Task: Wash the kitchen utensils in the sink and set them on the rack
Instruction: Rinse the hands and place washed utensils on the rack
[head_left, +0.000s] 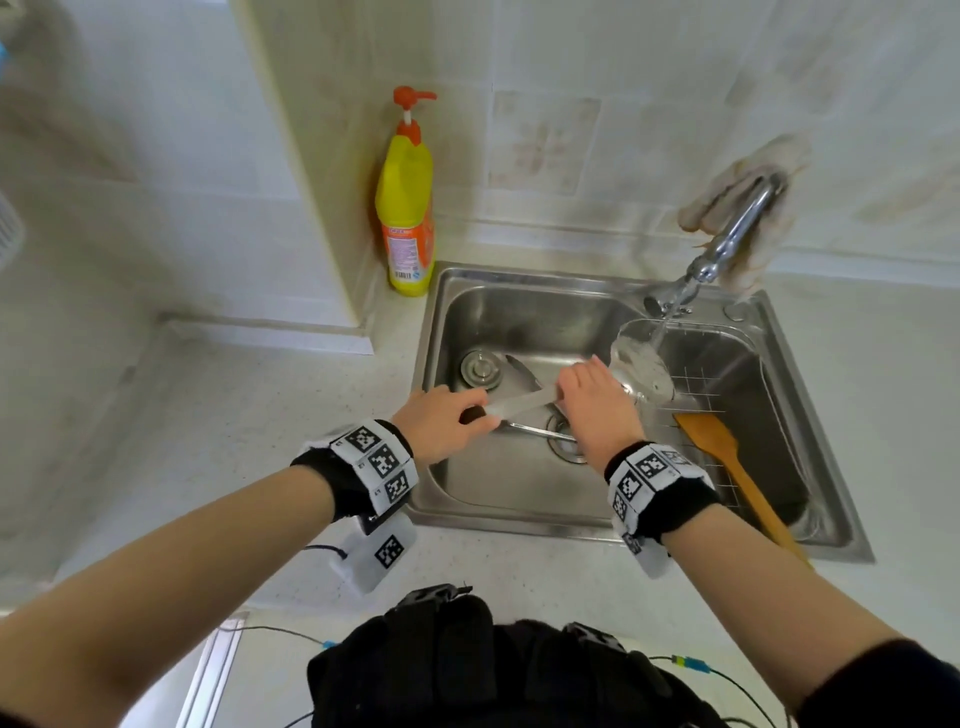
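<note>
- The knife (519, 404) is held in the air over the basin of the sink (519, 499), near the drain; the blade looks blurred.
- Its long axis runs almost left to right. The dark handle is at the left, and the blade points right and slightly away from the person.
- The left hand (441, 423) has its fingers curled round the handle.
- The right hand (597, 402) has its fingers closed over the far end of the blade, hiding the tip.
- A second blade (522, 371) lies on the basin floor, its tip toward the far left.
- A wooden spatula (727, 457) rests on the wire rack (711, 384) in the sink's right part, its handle pointing toward the near rim.
- The faucet (727, 244) runs water onto a rounded shiny vessel (641, 364), whose kind is unclear.
- A yellow detergent bottle (408, 208) stands upright at the far-left corner.
</note>
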